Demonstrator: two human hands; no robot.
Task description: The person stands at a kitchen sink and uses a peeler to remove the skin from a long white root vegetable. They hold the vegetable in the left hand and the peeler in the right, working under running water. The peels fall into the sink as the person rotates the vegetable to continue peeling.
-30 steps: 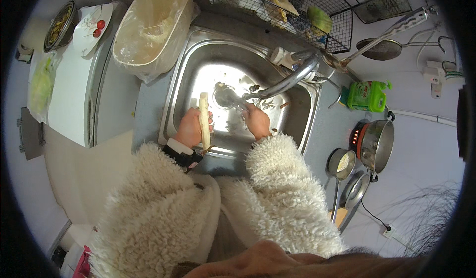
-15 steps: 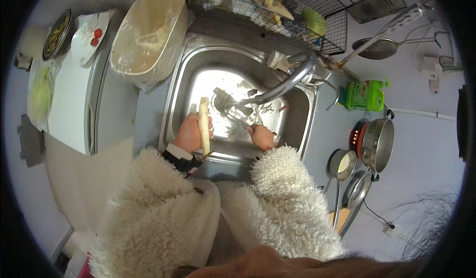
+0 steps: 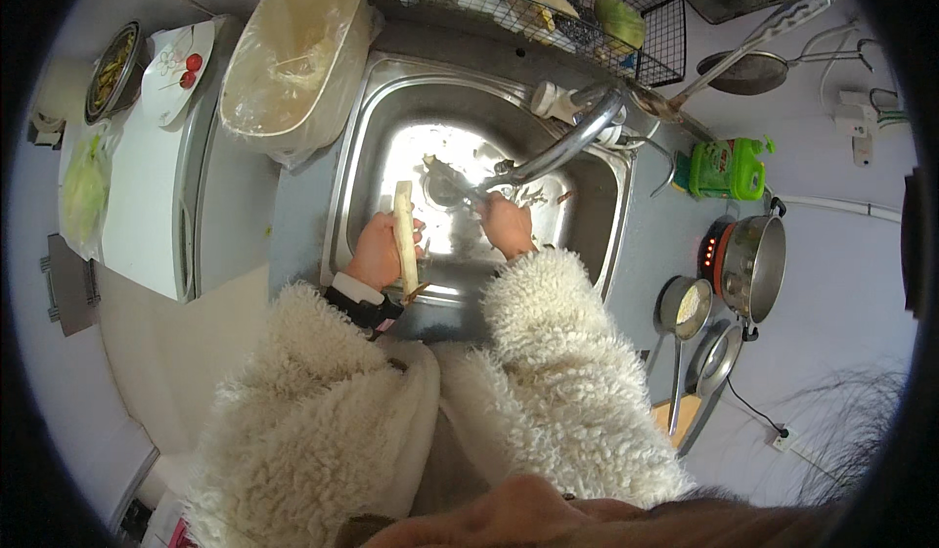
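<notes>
My left hand (image 3: 374, 252) grips a long pale peeled root vegetable (image 3: 404, 235) and holds it upright over the steel sink (image 3: 342, 176). My right hand (image 3: 507, 223) hangs over the middle of the basin under the curved tap (image 3: 572, 142), with its fingers curled. Whether it holds a small tool I cannot tell. Peel scraps lie around the drain. Both forearms are in fluffy white sleeves.
A plastic-lined bin (image 3: 293, 59) stands left of the sink. A wire rack (image 3: 528, 0) with vegetables sits behind it. A green bottle (image 3: 729, 167), a pot (image 3: 753, 264) on a burner and ladles are on the right. A white counter (image 3: 147, 206) holds a plate with red fruit.
My right hand has shifted slightly back toward the front of the basin. My left hand still holds the vegetable in about the same place.
</notes>
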